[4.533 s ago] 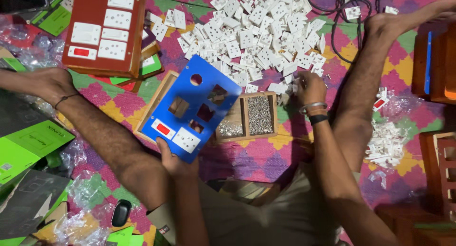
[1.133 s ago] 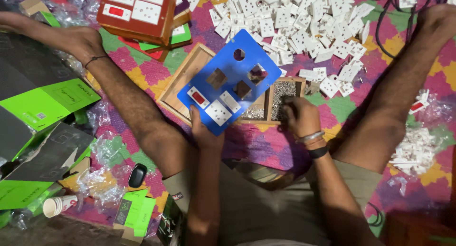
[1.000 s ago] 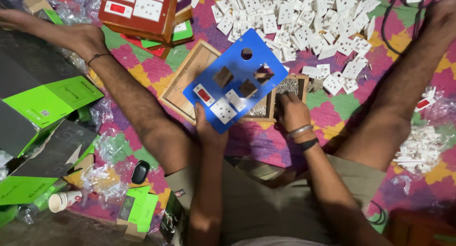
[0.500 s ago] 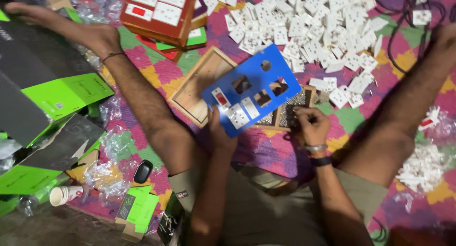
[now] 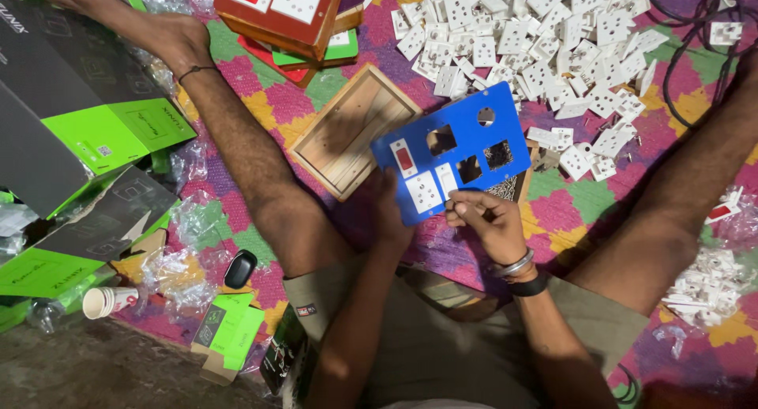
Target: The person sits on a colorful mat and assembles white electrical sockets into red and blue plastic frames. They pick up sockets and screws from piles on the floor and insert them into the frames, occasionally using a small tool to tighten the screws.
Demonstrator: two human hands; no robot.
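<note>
A blue plastic panel (image 5: 454, 160) is held tilted over my lap. It carries a red switch, a white socket and a white switch, and has several empty cut-outs. My left hand (image 5: 388, 213) grips it from underneath at its lower left corner. My right hand (image 5: 483, 219), with a bangle and a black band at the wrist, pinches the panel's lower edge just under the white switch. A small tray of screws (image 5: 512, 189) is mostly hidden behind the panel.
An open wooden box (image 5: 347, 133) lies left of the panel. White sockets (image 5: 537, 46) are heaped beyond it, near a stack of wooden switch boards (image 5: 284, 6). Green and black cartons (image 5: 87, 133), a paper cup (image 5: 106, 301) and plastic wrappers lie left. My bare legs spread to both sides.
My right hand has come off the screw tray and closed on the panel's lower edge. The left hand has kept hold of the panel, which sits a little lower.
</note>
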